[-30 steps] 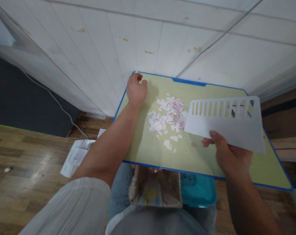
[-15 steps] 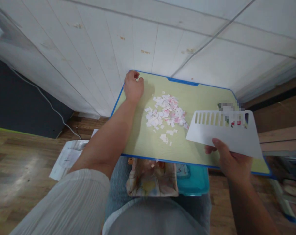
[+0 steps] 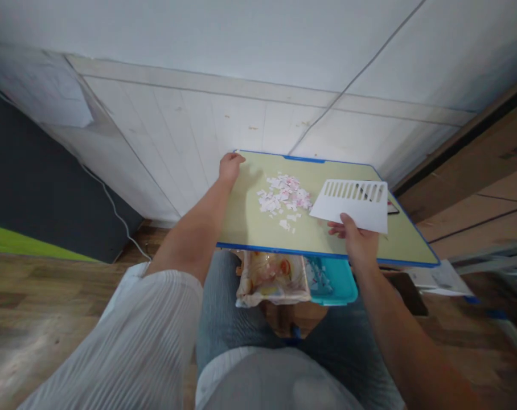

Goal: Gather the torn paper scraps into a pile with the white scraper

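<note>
A pale yellow board (image 3: 254,228) with a blue rim carries a loose heap of small white and pink paper pieces (image 3: 286,193). A few scraps lie a little nearer to me. At the board's far left corner, my left hand (image 3: 230,168) is closed, its fingers curled; a tiny white bit shows by the fingertips, and what they hold I cannot make out. My right hand (image 3: 361,242) grips a white slotted plastic sheet (image 3: 348,208) by its near edge. The sheet is held above the right part of the board, its left corner close to the heap.
Under the board's near edge are a lined box (image 3: 275,279) with scraps and a teal plastic bin (image 3: 339,285). A dark flat object (image 3: 394,207) lies partly behind the sheet. A white wall (image 3: 177,125) stands behind, cardboard boxes (image 3: 467,193) at right.
The view has tilted up and pulled back, showing more wall and more of the bins. The slotted sheet stays in my right hand; more of the dark object behind it shows. My left hand remains at the corner.
</note>
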The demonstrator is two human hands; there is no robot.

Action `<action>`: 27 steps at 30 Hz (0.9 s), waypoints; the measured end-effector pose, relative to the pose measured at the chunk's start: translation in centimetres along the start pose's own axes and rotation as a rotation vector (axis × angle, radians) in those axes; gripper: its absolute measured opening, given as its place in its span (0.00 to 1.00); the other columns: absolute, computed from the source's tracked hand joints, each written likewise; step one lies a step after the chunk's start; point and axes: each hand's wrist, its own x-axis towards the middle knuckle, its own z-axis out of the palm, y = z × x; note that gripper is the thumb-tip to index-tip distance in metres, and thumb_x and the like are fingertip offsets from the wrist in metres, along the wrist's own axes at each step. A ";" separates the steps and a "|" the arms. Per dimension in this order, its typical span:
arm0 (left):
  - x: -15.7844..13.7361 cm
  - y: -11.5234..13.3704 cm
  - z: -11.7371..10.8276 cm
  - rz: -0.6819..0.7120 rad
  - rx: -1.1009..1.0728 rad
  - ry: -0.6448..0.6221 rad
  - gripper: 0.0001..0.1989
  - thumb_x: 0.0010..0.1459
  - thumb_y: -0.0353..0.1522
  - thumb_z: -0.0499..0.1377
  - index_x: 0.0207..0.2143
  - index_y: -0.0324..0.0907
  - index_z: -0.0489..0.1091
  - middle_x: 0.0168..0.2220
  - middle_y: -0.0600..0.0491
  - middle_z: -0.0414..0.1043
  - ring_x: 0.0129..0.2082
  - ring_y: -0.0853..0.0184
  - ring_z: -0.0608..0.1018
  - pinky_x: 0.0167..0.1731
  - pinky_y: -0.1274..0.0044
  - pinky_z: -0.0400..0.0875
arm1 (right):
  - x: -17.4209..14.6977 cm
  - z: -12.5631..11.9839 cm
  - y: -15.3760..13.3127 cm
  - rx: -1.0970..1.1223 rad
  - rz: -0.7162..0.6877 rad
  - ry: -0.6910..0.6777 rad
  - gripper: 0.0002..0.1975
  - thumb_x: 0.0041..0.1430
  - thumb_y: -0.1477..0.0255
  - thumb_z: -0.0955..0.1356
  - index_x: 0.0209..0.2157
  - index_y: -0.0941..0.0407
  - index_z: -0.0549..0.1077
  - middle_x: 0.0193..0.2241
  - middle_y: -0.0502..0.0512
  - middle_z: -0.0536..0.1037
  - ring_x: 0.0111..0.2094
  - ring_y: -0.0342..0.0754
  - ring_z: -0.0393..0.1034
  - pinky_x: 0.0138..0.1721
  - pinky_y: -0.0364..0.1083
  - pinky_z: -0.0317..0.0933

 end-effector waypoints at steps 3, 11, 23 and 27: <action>-4.1 0.5 -2.9 -0.057 0.105 -0.088 0.11 0.54 0.32 0.65 0.42 0.42 0.75 0.42 0.50 0.82 0.46 0.57 0.82 0.53 0.66 0.77 | 0.8 0.9 0.8 0.014 -0.042 -0.072 0.31 0.55 0.42 0.78 0.41 0.56 0.77 0.27 0.59 0.86 0.22 0.51 0.79 0.22 0.45 0.68; -14.6 0.2 -8.1 0.228 0.749 -0.227 0.18 0.65 0.30 0.61 0.55 0.39 0.80 0.62 0.39 0.82 0.65 0.51 0.79 0.71 0.64 0.70 | 0.9 3.1 1.1 0.033 -0.112 -0.191 0.26 0.57 0.45 0.77 0.34 0.55 0.78 0.25 0.58 0.85 0.19 0.47 0.72 0.23 0.46 0.70; -15.5 1.1 -7.6 0.276 1.056 -0.213 0.24 0.76 0.38 0.54 0.68 0.37 0.73 0.70 0.37 0.75 0.71 0.45 0.74 0.70 0.52 0.70 | -0.4 3.0 0.7 0.013 -0.118 -0.223 0.23 0.57 0.48 0.75 0.31 0.55 0.77 0.24 0.58 0.84 0.17 0.44 0.67 0.21 0.45 0.66; -15.4 1.3 -7.3 0.259 1.060 -0.207 0.24 0.76 0.39 0.53 0.67 0.40 0.72 0.71 0.38 0.74 0.71 0.47 0.73 0.70 0.53 0.69 | -0.2 2.7 0.6 0.045 -0.086 -0.252 0.24 0.55 0.47 0.76 0.34 0.55 0.76 0.23 0.58 0.84 0.15 0.45 0.67 0.18 0.45 0.64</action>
